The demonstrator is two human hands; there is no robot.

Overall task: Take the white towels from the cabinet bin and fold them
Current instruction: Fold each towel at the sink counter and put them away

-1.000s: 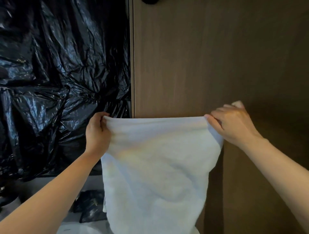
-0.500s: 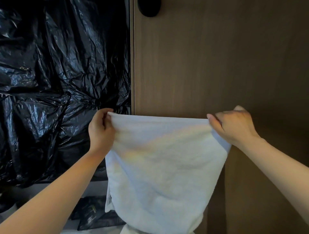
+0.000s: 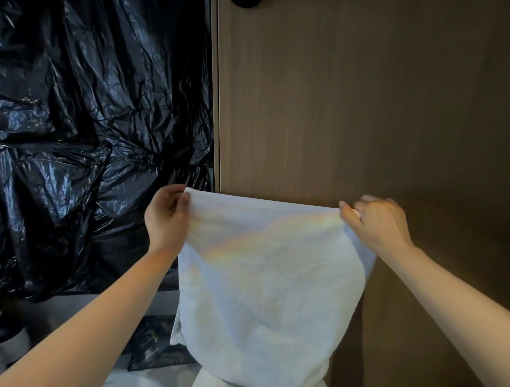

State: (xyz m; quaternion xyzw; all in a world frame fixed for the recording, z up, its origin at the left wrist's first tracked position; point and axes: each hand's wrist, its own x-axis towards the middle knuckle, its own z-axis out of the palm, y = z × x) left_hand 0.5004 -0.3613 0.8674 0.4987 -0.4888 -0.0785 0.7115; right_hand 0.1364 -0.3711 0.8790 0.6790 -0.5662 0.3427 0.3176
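Note:
A white towel [image 3: 265, 281] hangs stretched between my two hands in front of a brown cabinet door. My left hand [image 3: 167, 221] pinches its upper left corner, thumb toward me. My right hand [image 3: 378, 221] grips the upper right corner with curled fingers. The top edge runs nearly level, slightly lower on the right. The towel's lower end drops out of the bottom of the view, where more white cloth [image 3: 209, 379] shows.
The brown wooden cabinet door [image 3: 358, 96] fills the right half, with a dark knob [image 3: 245, 2] at the top edge. Crumpled black plastic sheeting [image 3: 96, 124] covers the left. A small dark packet [image 3: 151, 348] lies on a pale surface at the lower left.
The towel's top edge is stretched tighter and its right end sits a little lower than a second ago. Both hands keep their hold on the corners.

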